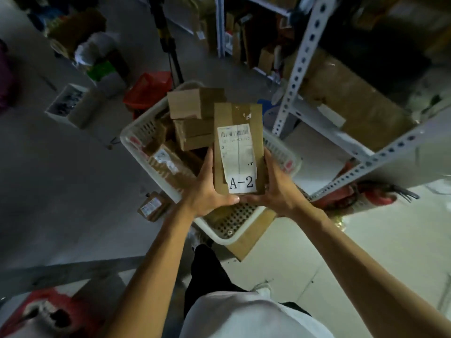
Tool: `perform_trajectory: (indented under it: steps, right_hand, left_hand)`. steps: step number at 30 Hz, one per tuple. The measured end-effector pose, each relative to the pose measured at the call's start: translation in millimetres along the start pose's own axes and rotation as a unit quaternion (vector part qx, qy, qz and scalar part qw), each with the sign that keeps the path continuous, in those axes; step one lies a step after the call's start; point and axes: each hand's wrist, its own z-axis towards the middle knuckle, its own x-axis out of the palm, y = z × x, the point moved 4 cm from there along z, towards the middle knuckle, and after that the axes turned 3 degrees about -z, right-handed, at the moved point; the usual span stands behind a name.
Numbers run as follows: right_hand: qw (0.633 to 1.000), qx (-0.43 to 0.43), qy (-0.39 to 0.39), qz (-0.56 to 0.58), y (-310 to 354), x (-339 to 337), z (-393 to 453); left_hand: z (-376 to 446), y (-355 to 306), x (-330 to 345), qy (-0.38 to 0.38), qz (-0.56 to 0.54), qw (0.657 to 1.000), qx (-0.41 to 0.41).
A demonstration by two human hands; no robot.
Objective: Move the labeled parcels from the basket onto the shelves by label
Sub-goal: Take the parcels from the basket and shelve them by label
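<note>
Head view: you hold the parcel [238, 147] above the basket [136, 135], label face up so its "A-2" tag [242, 183] reads toward you. Your left hand [207, 189] and right hand [275, 189] grip its long sides, fingers curled around the near end. Other parcels [192, 118] fill the basket's far half. Shelf uprights [302, 64] stand close on your right; the floor [61, 172] to your left looks more open.

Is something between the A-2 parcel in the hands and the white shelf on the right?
Nothing visible blocks it. Both hands, left and right, hold the A-2 parcel above the basket; open air separates it from the shelf. No A-2 slot mark is visible.
</note>
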Motion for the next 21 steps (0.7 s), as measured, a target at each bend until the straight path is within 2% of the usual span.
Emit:
perform_trajectory:
  steps: [3, 9, 16, 21]
  right_hand:
    - [1.000, 0.013, -0.003, -0.012, -23.4, -22.9, -53.5]
    - [0.996, 0.031, -0.063, 0.055, -63.3, -56.8, -148.8]
    - [0.977, 0.092, -0.184, 0.063, -106.4, -87.3, -240.2]
    - [0.938, 0.163, -0.297, 0.072, -132.1, -113.3, -303.4]
  left_hand:
    - [-19.0, -15.2, 53.1, 0.014, 0.011, 1.000, 0.023]
    - [-46.1, -36.1, 146.9, 0.117, 0.021, 0.993, -0.003]
    - [-40.9, -73.3, 234.2, 0.209, 0.075, 0.973, 0.057]
    - [-25.0, -107.3, 305.7, 0.304, 0.098, 0.943, 0.096]
